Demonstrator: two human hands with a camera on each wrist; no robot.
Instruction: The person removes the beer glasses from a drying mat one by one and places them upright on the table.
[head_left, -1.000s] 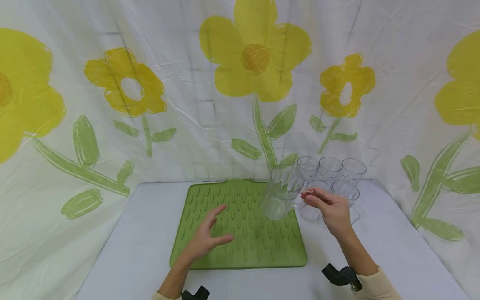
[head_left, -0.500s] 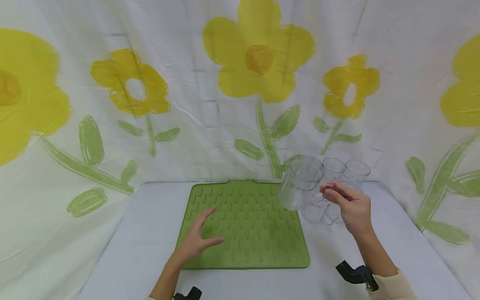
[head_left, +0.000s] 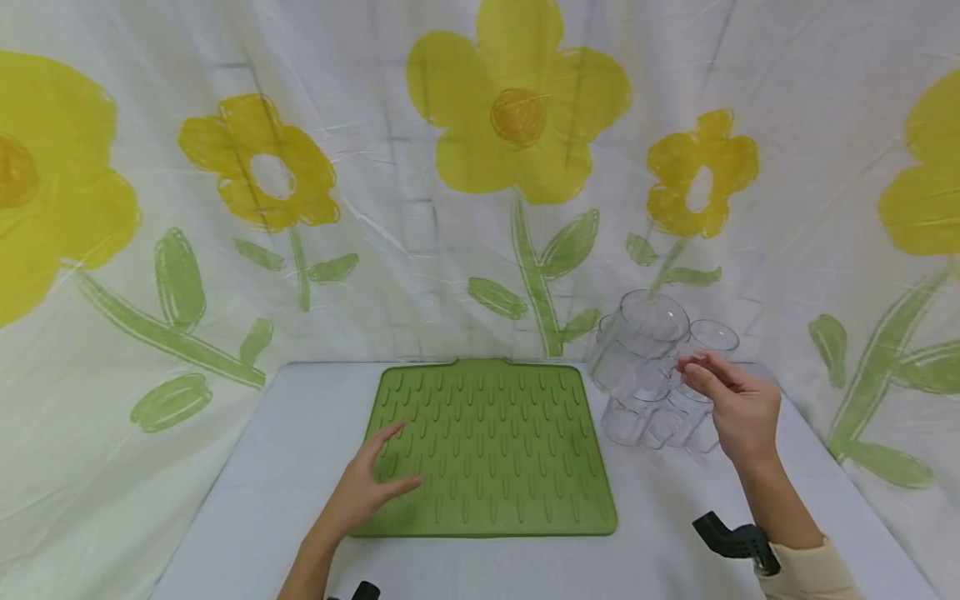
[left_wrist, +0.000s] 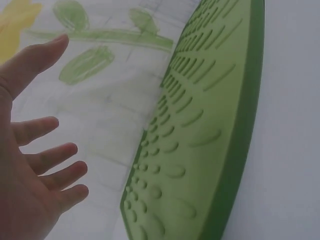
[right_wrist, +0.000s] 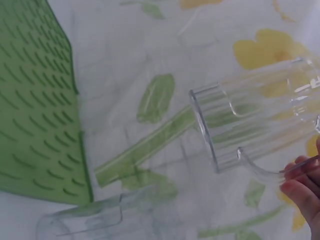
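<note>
My right hand (head_left: pixel 742 408) pinches the handle of a clear glass mug (head_left: pixel 636 337) and holds it raised, slightly tilted, at the right of the head view. Below and behind it stand several similar glass mugs (head_left: pixel 624 423), partly hidden by the held one and my hand. In the right wrist view the held mug (right_wrist: pixel 250 117) appears sideways, fingertips at its handle. Over the left part of a green ridged mat (head_left: pixel 487 458), my left hand (head_left: pixel 362 492) hovers with thumb and fingers spread, holding nothing; its separated fingers (left_wrist: pixel 65 155) show in the left wrist view.
A white-covered table (head_left: pixel 247 483) bears the mat and the mugs. Behind it hangs a pale curtain (head_left: pixel 405 275) printed with yellow flowers. Another glass mug (right_wrist: pixel 90 220) shows low in the right wrist view, near the mat's edge.
My right hand has carried the mug rightward, from over the mat's right side to over the standing mugs. My left hand has drawn back leftward, its fingers still spread.
</note>
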